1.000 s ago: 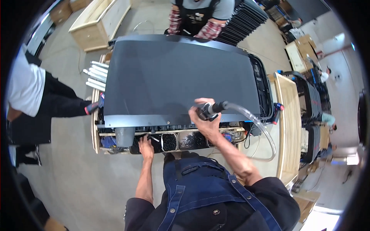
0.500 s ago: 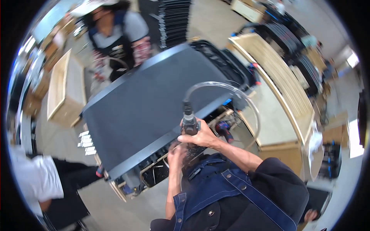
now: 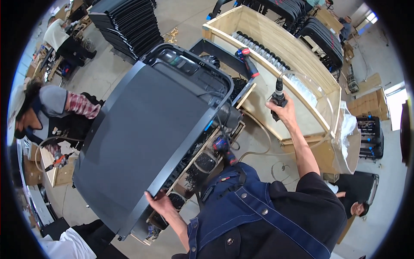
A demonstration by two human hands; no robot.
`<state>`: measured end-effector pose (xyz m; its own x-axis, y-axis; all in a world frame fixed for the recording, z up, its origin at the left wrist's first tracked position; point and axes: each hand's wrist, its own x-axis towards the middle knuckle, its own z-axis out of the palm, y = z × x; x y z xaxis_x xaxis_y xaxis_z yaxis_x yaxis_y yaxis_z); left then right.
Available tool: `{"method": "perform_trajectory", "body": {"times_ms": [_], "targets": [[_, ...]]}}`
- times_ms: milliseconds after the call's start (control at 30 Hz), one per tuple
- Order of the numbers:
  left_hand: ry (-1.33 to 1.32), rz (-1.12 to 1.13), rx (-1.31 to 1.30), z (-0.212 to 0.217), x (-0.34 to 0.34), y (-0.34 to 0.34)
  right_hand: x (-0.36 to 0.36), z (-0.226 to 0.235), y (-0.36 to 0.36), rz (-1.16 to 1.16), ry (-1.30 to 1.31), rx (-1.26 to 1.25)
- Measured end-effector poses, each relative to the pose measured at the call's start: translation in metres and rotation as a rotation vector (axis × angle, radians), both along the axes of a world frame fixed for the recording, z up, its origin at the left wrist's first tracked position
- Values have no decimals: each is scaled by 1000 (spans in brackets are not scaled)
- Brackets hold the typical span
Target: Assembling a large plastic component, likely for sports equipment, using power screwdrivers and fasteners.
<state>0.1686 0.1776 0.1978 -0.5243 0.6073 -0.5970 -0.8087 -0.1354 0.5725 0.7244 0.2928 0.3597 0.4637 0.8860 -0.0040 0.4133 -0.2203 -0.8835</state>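
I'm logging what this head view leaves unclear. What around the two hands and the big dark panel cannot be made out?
- Left hand: its fingertips curl under the dark panel edge, hidden.
- Right hand: it covers the grip of the air tool; the tip is too small to tell.
- Parts under the panel: shadowed, mostly covered.
- Clear hose: its far end is lost behind the wooden crate.

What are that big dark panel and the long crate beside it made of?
The dark panel looks like matte grey plastic or coated metal: smooth, even, dull sheen; hard to tell which. The crate is pale raw wood, with visible plank edges and unpainted grain.
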Motion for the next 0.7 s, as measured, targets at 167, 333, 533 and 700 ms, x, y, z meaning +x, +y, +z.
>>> {"method": "perform_trajectory", "body": {"times_ms": [167,333,533,700], "targets": [[139,159,-113,-6,17,17,115,-147,68,15,-42,-87],[178,172,-131,-6,0,-7,139,-279,137,69,-176,-177],[197,173,-194,-22,19,32,208,-341,151,98,-235,-463],[256,194,-192,-12,13,15,161,-286,104,54,-24,-373]]}}
